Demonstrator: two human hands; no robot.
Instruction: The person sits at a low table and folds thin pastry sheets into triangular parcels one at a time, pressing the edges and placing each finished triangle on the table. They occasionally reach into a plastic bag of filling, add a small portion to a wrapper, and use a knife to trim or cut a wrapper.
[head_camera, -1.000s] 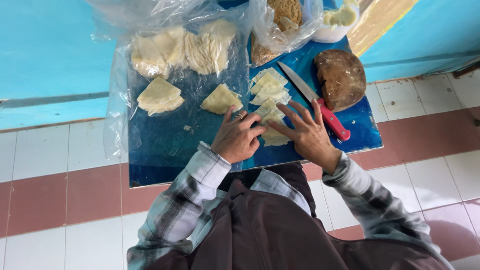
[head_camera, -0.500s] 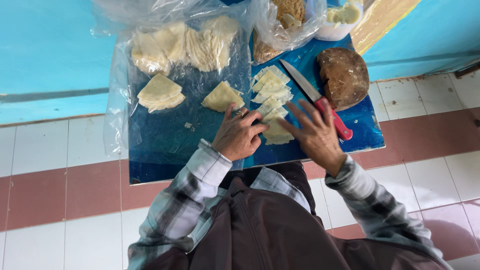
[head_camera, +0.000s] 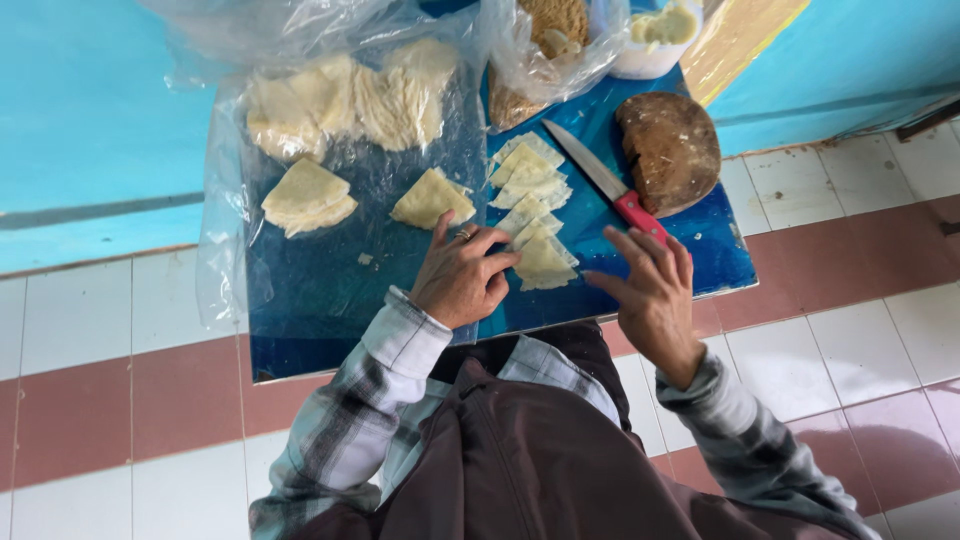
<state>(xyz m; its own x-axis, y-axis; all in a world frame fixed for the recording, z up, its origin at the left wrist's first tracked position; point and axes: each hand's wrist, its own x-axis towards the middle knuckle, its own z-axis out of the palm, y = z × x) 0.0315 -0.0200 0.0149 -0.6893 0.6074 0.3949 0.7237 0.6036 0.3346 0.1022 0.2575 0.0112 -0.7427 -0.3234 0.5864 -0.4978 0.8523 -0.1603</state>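
The right hand has lifted off the folded wrappers since a second ago and now hovers just beside them, fingers loosely spread and holding nothing, while the left hand stays curled with its fingertips pressing the nearest folded pastry piece. That piece ends a short row of pale folded triangles near the middle of the blue counter. A red-handled knife lies just right of the row, its blade pointing away from the person, beside a round brown wooden block. Left of the row, two larger folded stacks and a heap of pale sheets rest on clear plastic sheeting. At the far edge sit a clear bag of brown filling and a white tub. Turquoise walls meet a floor of white and reddish tiles.
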